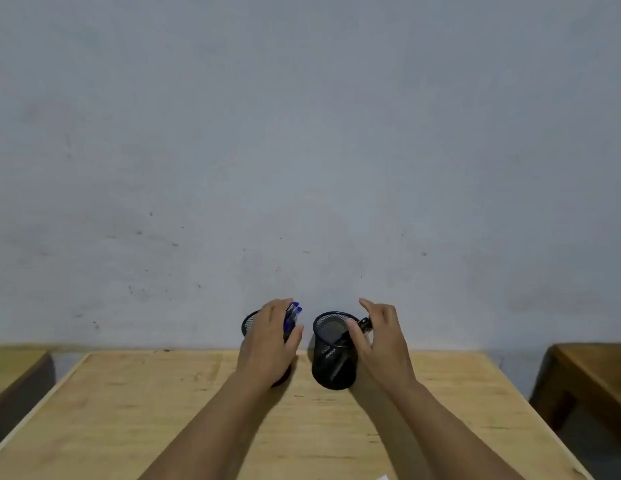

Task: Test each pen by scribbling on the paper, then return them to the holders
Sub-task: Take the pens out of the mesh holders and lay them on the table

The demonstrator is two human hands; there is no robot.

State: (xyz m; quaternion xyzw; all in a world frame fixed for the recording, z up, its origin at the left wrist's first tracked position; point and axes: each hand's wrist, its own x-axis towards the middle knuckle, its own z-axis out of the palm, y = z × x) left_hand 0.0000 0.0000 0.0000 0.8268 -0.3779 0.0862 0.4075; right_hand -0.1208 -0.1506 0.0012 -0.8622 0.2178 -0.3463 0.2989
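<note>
Two black mesh holders stand near the table's (129, 410) far edge, close to the wall (302, 133), a narrow gap between them.

Left holder (248, 322): mostly hidden behind the left hand (271, 341), whose fingers curl round the blue pens (292, 315) sticking out of its top.

Right holder (331, 355): dark pens inside. Right hand (382, 341) at its right rim, thumb on the rim; fingers appear to pinch a black pen (365, 323); grip partly hidden.

Bare wood runs from the holders to the near edge and out to both side edges. White paper corner (383, 477) just visible at the near edge, right of centre.

Surface: pale plywood. Wall grey, scuffed. Wooden furniture (593, 375) beyond the right edge, another piece (14, 372) beyond the left.
</note>
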